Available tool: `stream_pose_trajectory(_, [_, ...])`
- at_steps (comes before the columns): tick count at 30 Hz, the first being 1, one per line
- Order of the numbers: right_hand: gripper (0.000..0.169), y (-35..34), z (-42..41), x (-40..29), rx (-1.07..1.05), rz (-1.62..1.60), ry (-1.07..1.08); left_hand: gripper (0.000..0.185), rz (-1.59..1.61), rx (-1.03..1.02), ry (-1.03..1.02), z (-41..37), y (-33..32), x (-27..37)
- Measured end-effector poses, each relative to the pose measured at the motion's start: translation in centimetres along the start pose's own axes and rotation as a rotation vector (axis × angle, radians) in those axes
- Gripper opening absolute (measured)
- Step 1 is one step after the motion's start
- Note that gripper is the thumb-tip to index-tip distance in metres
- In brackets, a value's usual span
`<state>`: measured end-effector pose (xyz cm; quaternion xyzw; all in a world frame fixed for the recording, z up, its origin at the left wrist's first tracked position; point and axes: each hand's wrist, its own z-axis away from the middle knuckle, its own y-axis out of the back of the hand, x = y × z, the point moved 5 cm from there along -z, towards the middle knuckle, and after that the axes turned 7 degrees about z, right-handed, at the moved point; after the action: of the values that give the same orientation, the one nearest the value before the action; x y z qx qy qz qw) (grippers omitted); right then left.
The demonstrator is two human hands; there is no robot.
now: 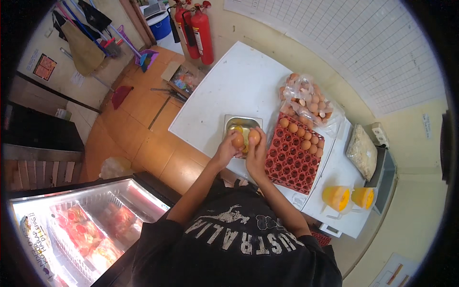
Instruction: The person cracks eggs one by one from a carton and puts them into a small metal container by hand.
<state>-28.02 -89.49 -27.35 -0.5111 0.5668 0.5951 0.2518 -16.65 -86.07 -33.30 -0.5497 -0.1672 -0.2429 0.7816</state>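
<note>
Over a rectangular stainless steel pan (243, 118) on the white table, my left hand (226, 150) holds a brown egg (237, 140). Close to its right, my right hand (256, 152) grips another brown egg (254, 136). Yellow yolk and clear egg white lie in the pan, partly hidden by my hands. A red plastic egg tray (294, 161) stands beside the pan, with several brown eggs (306, 144) in its far and right parts and many bare cups. Behind it a clear plastic bag (304, 93) is full of brown eggshells.
Two clear jugs of yellow liquid (336, 197) (363, 197) stand at the right, near a plastic bag of pale contents (362, 152) and a grey bin (385, 179). Fire extinguishers (203, 36) are by the wall. A lit freezer (93, 229) with packed food is at lower left.
</note>
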Motion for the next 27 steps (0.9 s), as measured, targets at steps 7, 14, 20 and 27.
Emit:
stream_pose_trajectory(7, [0.045,0.2,0.3,-0.8,-0.031,-0.050,-0.126,0.032,0.071,0.030,-0.001,0.1,-0.1,0.2])
stream_pose_trajectory(14, [0.042,-0.2,0.2,0.4,-0.043,-0.014,0.017,0.029,0.056,0.050,-0.003,0.1,-0.3,0.3])
stream_pose_trajectory(20, [0.033,0.2,-1.3,4.4,-0.235,-0.380,-0.293,0.024,-0.027,0.072,0.065,0.1,0.6,0.6])
stream_pose_trajectory(27, [0.038,0.8,-3.5,2.5,-0.665,-0.136,-0.128,0.032,-0.260,0.028,0.186,0.2,1.1,1.9])
